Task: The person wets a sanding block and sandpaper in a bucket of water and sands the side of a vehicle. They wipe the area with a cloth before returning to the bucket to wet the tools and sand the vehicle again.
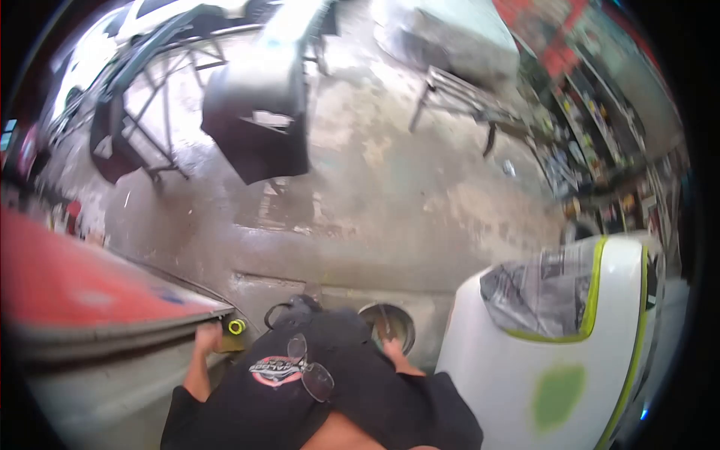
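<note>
My right hand (392, 348) reaches over the near rim of a round bucket (409, 327), its fingers bunched together. A thin brownish streak (386, 321) runs from the fingertips across the bucket's inside; I cannot tell what the fingers hold. Beside the lower edge of a red and white car panel (112, 292), my left hand (208, 339) is closed, its fingers curled and blurred. A yellow-green roll of tape (237, 326) sits just right of that hand.
A white bumper (480, 360) stands at right, with masking paper (541, 294), yellow-green tape and a green patch. Dark car parts (259, 127) rest on stands ahead. A metal stand (465, 97) is farther back, and cluttered shelves (600, 112) line the right. The floor (390, 202) looks wet.
</note>
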Tool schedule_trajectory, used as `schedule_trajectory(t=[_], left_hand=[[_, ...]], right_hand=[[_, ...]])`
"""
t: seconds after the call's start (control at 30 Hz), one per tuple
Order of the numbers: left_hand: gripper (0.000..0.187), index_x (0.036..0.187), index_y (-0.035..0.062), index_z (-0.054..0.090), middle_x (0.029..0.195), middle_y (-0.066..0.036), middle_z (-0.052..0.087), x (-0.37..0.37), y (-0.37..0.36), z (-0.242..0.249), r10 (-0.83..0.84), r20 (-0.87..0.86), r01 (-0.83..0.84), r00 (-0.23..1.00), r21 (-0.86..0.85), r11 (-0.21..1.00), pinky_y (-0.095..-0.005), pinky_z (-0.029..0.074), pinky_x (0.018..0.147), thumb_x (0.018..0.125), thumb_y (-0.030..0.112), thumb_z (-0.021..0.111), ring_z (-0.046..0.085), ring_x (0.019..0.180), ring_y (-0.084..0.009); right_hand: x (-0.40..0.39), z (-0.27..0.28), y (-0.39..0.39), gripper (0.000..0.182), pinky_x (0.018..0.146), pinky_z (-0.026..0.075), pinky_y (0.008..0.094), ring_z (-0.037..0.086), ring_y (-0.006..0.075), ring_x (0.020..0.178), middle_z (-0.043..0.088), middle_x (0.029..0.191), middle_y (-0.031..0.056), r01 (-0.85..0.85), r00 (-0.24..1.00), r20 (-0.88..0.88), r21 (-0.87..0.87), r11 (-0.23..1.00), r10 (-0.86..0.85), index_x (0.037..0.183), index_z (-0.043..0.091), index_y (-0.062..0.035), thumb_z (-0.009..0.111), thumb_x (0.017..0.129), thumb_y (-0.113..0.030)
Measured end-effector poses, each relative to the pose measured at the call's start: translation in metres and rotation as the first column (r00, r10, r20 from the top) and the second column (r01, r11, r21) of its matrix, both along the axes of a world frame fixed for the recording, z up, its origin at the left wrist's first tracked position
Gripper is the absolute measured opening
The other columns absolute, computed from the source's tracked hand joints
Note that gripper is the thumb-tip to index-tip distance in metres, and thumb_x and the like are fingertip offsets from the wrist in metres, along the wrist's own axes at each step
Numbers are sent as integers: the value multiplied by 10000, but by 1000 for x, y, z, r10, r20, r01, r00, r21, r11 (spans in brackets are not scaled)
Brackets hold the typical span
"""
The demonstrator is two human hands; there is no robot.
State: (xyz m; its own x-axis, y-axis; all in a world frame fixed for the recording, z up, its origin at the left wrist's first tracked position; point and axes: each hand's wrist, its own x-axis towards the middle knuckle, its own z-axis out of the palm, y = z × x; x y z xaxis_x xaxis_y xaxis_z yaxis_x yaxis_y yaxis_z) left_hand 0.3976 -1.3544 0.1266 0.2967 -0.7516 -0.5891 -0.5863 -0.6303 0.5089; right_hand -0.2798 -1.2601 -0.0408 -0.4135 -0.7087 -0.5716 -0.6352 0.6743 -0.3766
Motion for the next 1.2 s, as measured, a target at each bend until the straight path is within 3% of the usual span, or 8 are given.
schedule_trajectory(t=[0.1,0.2,0.47,0.7,0.8,0.9,1.0,1.2], left_hand=[[397,703,60,609,614,-13,569,-6,-281,62,-228,-58,192,972,-367,910,-316,406,525,927,366,728,484,556,-113],[397,725,105,605,607,57,498,-113,-516,125,-388,-161,250,908,-535,807,-243,297,505,951,412,716,373,551,-46],[564,1325,42,623,1050,-77,704,-508,-794,307,-836,-11,598,549,-693,401,-274,492,689,939,445,706,626,809,-119],[501,1323,59,633,1063,-37,707,-642,-941,307,-869,7,698,495,-598,393,-257,490,683,962,404,671,642,827,-106],[510,1294,33,642,1025,-44,713,-694,-997,293,-861,20,714,509,-568,409,-257,478,627,948,405,692,637,757,-100],[508,1238,-11,655,937,-68,721,-754,-1073,251,-871,90,765,484,-528,370,-226,447,530,932,391,715,624,660,-107],[494,1147,-46,694,864,-86,723,-794,-1132,210,-849,192,789,492,-511,341,-295,521,568,920,392,714,661,681,-134],[441,875,-6,721,726,-58,630,-755,-1324,127,-480,183,513,858,-358,780,-347,541,544,835,431,761,614,613,-186]], right_hand=[[7,31,-13,396,790,548,515,704,405,952,688,1062,293,448,880,110,123,885,-461,1058,667,65,602,922,-301],[12,46,-15,422,708,558,484,730,350,767,702,947,266,449,891,-93,27,893,-445,1051,658,93,615,900,-299],[-22,38,-98,442,693,561,468,734,336,730,698,945,278,782,595,89,166,601,-799,1059,654,119,625,889,-288],[-41,86,-199,534,1042,437,530,532,456,1268,575,1344,304,798,494,120,329,504,-861,1232,638,60,594,928,-377],[-31,-3,-198,468,1027,443,545,531,487,1229,586,1308,294,635,763,-32,230,738,-646,1238,660,-16,569,945,-369],[-63,45,-261,396,1011,448,544,540,471,1215,600,1248,280,857,445,28,276,435,-895,1216,672,-82,567,947,-353],[-102,46,-286,382,994,454,542,547,459,1210,609,1231,279,762,561,120,312,567,-819,1194,677,-92,548,960,-365],[-197,13,-330,521,933,512,541,660,407,1101,660,1189,246,704,679,-28,304,641,-733,1267,667,-106,775,817,-345]])
